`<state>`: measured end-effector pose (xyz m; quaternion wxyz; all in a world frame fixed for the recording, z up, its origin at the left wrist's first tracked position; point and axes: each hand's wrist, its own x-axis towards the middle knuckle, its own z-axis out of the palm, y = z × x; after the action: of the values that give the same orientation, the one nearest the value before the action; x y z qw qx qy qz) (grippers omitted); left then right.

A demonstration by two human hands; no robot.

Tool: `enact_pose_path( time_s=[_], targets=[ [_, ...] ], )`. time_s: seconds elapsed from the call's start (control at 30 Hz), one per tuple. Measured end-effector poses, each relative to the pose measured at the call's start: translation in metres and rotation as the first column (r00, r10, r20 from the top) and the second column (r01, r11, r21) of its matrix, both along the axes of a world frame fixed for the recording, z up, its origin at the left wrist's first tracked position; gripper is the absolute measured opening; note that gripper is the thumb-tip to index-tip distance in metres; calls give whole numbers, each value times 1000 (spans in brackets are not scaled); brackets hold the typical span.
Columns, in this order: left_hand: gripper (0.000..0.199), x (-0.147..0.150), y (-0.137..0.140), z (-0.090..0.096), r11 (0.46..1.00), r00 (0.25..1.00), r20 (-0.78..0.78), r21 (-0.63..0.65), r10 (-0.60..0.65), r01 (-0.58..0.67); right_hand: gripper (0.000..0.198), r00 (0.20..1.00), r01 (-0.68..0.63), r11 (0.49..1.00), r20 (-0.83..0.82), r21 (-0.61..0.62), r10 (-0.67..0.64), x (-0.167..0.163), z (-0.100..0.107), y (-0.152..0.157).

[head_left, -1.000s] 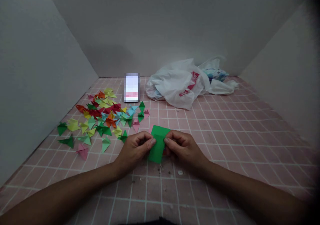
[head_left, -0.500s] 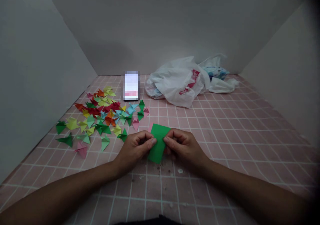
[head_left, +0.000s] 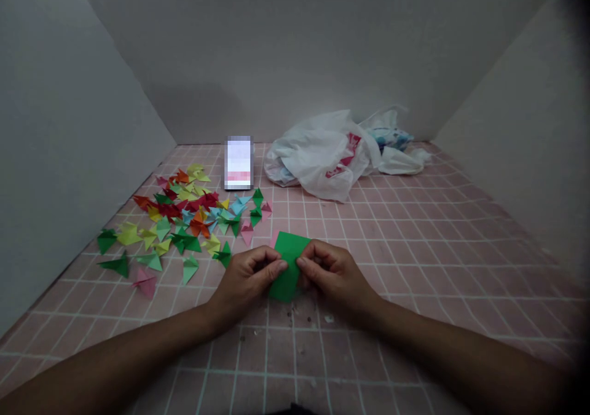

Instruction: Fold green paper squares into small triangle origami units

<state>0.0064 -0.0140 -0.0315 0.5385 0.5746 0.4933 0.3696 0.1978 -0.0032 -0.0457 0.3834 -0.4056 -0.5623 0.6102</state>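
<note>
A green sheet of paper (head_left: 288, 249) is held up between my two hands, slightly tilted. My left hand (head_left: 244, 276) pinches its left edge between thumb and fingers. On the opposite edge, my right hand (head_left: 334, 273) grips it the same way, with the fingertips partly hidden behind the paper. A sliver of pink paper (head_left: 275, 238) shows at the upper left edge of the green one; whether it is held too I cannot tell. Left of my hands lie several small folded paper pieces (head_left: 185, 240) in green, yellow, red, orange, blue and pink.
A phone with a lit, blurred screen (head_left: 238, 163) stands behind the folded pieces. Crumpled white plastic bags (head_left: 318, 157) lie at the back, with a blue-patterned packet (head_left: 391, 138) beside them. Small scraps (head_left: 329, 319) dot the pink gridded surface (head_left: 437, 267). Grey walls enclose three sides.
The whole scene has shifted slightly left and down in view. Both hands keep their pinch on the green paper, which looks nearly the same.
</note>
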Motion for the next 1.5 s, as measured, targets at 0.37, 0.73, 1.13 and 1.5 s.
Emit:
enact_pose_path(
  time_s=[0.37, 0.73, 1.13, 1.5],
  targets=[
    [22, -1, 1, 1, 992, 993, -119, 126, 10, 5, 23, 998, -23, 993, 65, 120, 15, 1, -2, 0],
    [24, -2, 0, -3, 991, 989, -108, 84, -99, 108, 26, 993, -21, 993, 115, 114, 8, 2, 0, -1],
    [26, 1, -1, -4, 992, 987, -120, 56, -108, 116, 25, 994, 11, 998, 107, 58, -17, -1, -4, -5],
    [26, 0, 0, -6, 996, 997, -73, 81, -29, 35, 29, 1000, -4, 1000, 23, -8, 4, 1, -3, -2]
  ],
)
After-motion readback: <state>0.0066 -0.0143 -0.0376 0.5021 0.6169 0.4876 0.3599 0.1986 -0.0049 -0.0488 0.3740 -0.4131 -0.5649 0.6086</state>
